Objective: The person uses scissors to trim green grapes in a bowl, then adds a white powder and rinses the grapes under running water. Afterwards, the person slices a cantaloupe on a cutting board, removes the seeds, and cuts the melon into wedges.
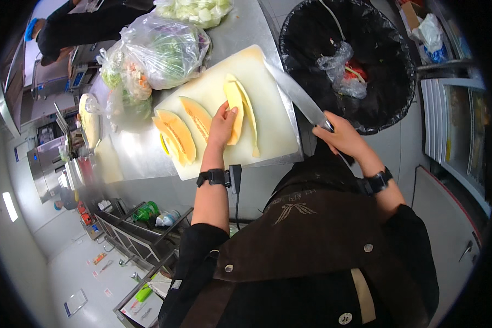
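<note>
My left hand [223, 123] holds a pale yellow melon wedge [233, 95] on a white cutting board [266, 123]. A long strip of melon rind [251, 117] lies along the wedge's right side. In my right hand [344, 133] is the handle of a large kitchen knife [293, 91]; its blade points up and left over the board's right edge, apart from the fruit. Left of my left hand rests an orange-fleshed melon wedge [194, 115] with seeds showing. Farther left, more melon wedges [174, 137] lie close together, also with seeds.
Plastic bags of cut vegetables [168, 49] stand on the steel table [238, 37] beyond the board. A bin lined with a black bag [377, 110] stands to the right, holding crumpled plastic. A person [86, 28] in dark clothes and a blue cap is at upper left. A glass-door cabinet [461, 123] stands far right.
</note>
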`<state>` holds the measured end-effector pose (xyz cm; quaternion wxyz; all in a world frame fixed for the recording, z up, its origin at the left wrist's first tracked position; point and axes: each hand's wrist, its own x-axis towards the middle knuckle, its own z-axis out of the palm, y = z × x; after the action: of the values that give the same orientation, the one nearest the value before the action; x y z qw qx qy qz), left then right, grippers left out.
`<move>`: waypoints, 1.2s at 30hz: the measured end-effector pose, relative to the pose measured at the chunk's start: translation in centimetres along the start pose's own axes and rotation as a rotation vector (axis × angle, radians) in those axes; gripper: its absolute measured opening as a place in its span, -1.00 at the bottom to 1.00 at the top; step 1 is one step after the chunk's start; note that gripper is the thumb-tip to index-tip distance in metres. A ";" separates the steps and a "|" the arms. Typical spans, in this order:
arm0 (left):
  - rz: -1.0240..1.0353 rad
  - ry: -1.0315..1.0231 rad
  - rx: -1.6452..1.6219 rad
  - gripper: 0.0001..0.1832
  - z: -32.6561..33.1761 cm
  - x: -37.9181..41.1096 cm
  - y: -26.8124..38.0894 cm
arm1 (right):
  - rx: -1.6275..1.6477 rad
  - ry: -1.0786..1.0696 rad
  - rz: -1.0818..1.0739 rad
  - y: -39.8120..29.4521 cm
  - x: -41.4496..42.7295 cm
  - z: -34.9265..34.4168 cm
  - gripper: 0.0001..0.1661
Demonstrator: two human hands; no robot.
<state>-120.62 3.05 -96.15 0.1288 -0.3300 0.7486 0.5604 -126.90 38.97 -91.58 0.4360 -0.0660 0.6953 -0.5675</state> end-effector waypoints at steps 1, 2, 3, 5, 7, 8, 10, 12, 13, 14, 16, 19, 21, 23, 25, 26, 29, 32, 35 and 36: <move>-0.004 0.041 0.004 -0.38 0.5 -0.1 0.1 | 0.024 0.040 -0.044 -0.4 1.7 0.6 -0.63; 0.070 0.051 0.132 -0.27 1.2 -0.3 0.1 | 0.048 0.078 -0.089 -1.0 3.6 1.3 -0.62; 0.208 0.049 0.130 -0.21 2.4 -1.4 1.5 | 0.002 0.095 -0.078 -1.7 5.6 2.2 -0.59; 0.320 0.054 0.147 -0.16 3.0 -1.4 0.6 | -0.054 0.081 -0.254 -1.9 10.0 4.8 -0.52; 0.234 0.027 0.117 -0.14 3.3 -1.6 1.4 | -0.058 0.020 -0.255 -3.5 12.1 7.0 -0.41; 0.234 -0.003 0.107 -0.14 3.4 -1.8 2.1 | -0.123 0.009 -0.273 -3.5 13.1 7.9 -0.38; 0.213 -0.036 0.060 -0.08 3.3 -1.9 1.9 | -0.212 0.008 -0.333 -3.5 14.4 9.3 -0.38; 0.161 0.025 0.103 -0.03 3.2 -2.4 1.4 | -0.095 -0.059 -0.207 -3.8 14.0 9.2 -0.41; 0.137 0.052 0.122 -0.01 3.1 -2.5 1.1 | -0.041 -0.089 -0.142 -4.2 13.8 9.1 -0.43; 0.131 0.037 0.140 0.02 2.8 -2.4 0.8 | -0.050 -0.083 -0.128 -4.0 14.0 9.1 -0.45; 0.115 0.028 0.176 -0.02 2.3 -2.2 0.6 | -0.147 -0.054 -0.170 -3.3 14.4 9.1 -0.45; 0.133 -0.033 0.147 -0.09 1.0 -1.8 0.2 | -0.262 0.019 -0.230 -2.9 15.0 9.7 -0.43; 0.115 -0.126 0.046 -0.16 0.2 -1.7 0.4 | -0.307 0.094 -0.231 -3.0 15.0 10.3 -0.41; 0.050 -0.261 -0.107 -0.24 -0.5 -2.2 1.0 | -0.311 0.136 -0.246 -3.2 14.5 9.3 -0.39; -0.024 -0.373 -0.469 -0.31 -1.4 -3.6 0.7 | -0.311 0.115 -0.189 -5.8 12.3 7.6 -0.39; -0.064 -0.433 -0.646 -0.34 -1.6 -4.1 0.6 | -0.283 0.107 -0.246 -5.8 11.9 6.5 -0.40; -0.093 -0.635 -0.783 -0.38 -1.6 -5.4 1.2 | -0.274 0.049 -0.285 -9.0 7.0 2.9 -0.42; -0.053 -0.796 -0.830 -0.29 -0.5 -5.8 2.6 | -0.373 0.128 -0.218 -9.4 3.1 -1.1 -0.41; -0.042 -0.840 -0.741 -0.18 1.8 -7.1 6.2 | -0.292 0.350 -0.282 -7.2 1.5 -5.6 -0.45; -0.057 -0.821 -0.732 -0.13 2.5 -7.7 7.1 | -0.327 0.418 -0.220 -7.2 1.0 -6.9 -0.46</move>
<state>-119.86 9.13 -87.28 0.3023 -0.1278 0.3839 0.8631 -135.07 40.92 -86.20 0.2024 -0.0920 0.8411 -0.4930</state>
